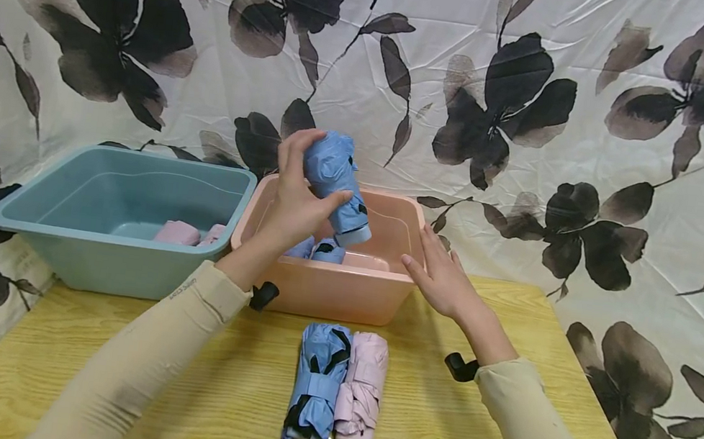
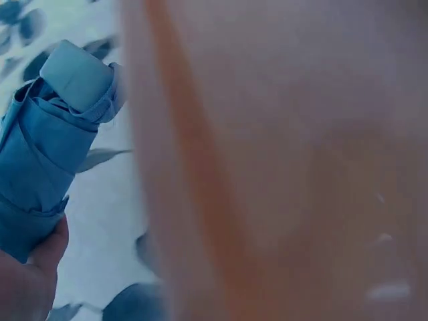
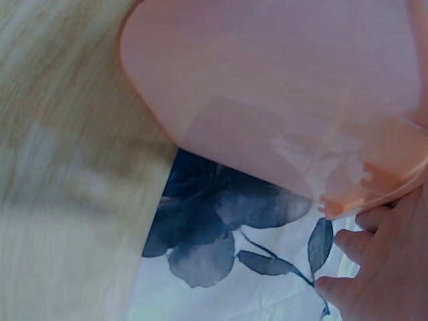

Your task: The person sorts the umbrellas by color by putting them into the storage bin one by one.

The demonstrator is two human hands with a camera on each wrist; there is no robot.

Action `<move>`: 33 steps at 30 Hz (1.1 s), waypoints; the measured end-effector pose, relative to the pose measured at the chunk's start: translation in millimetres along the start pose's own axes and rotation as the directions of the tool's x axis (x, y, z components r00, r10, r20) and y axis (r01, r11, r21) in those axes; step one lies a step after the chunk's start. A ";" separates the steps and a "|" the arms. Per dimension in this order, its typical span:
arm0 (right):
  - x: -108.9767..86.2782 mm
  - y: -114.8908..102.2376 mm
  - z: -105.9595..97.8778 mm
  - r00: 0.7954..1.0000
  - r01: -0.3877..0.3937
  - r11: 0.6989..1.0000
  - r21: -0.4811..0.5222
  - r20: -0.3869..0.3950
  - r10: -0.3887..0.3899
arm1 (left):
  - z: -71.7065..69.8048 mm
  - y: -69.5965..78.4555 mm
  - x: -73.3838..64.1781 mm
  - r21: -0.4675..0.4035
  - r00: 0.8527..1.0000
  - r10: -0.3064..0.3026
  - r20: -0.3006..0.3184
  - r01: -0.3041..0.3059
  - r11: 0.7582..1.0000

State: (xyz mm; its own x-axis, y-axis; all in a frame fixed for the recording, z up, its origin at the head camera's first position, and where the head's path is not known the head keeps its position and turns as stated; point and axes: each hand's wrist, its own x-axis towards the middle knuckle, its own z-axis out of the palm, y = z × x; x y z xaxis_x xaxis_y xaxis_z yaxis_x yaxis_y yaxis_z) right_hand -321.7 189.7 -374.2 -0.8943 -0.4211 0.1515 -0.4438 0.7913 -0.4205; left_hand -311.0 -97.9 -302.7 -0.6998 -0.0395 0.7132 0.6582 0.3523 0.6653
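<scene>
Above the peach bin [image 1: 330, 295], my left hand [image 1: 298, 206] grips a folded blue umbrella [image 1: 330, 170], tilted with its pale blue end low. The left wrist view shows that end of the umbrella [image 2: 47, 154] and part of the thumb. My right hand [image 1: 446, 281] touches the bin's right rim with its fingers extended. From the right wrist, the hand [image 3: 388, 261] appears beside the bin's rim. Inside the peach bin lie blue folded umbrellas [image 1: 329, 251], partly hidden by the front wall.
A teal bin [image 1: 112, 268] stands left of the peach one, with pink folded bundles [image 1: 178, 232] inside. On the wooden table [image 1: 228, 386] in front, a blue folded umbrella [image 1: 319, 379] and a pink one [image 1: 362, 387] lie side by side. Floral cloth [image 1: 415, 9] hangs behind.
</scene>
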 end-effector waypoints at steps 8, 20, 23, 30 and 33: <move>0.7 0.5 0.6 1.000 -0.010 1.000 -0.010 0.006 0.010 | 31.5 -36.4 9.0 0.094 0.970 -0.172 0.170 0.157 0.983; 0.4 -0.2 -1.1 1.000 0.001 1.000 -0.007 -0.005 -0.001 | 51.8 -69.0 10.0 0.332 0.814 -0.371 0.446 0.234 0.914; 0.1 -0.7 -1.3 1.000 0.000 1.000 -0.006 -0.007 0.000 | 54.1 -72.7 8.4 0.367 0.773 -0.399 0.493 0.231 0.901; -1.3 -2.0 -1.6 1.000 0.002 1.000 0.000 0.001 -0.002 | 53.5 -78.7 3.4 0.441 0.685 -0.479 0.548 0.250 0.862; -0.9 -2.2 -1.4 1.000 0.004 1.000 0.003 -0.004 -0.004 | 53.2 -80.6 2.3 0.447 0.658 -0.483 0.578 0.241 0.862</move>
State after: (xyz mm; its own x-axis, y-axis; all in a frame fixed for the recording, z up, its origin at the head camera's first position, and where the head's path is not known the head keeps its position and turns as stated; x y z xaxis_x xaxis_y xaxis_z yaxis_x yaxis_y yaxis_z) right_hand -320.0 189.0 -372.1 -0.8927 -0.4223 0.1572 -0.4473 0.7884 -0.4224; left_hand -380.4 -76.6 -366.4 -0.9388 0.3437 0.0201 0.2745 0.7120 0.6463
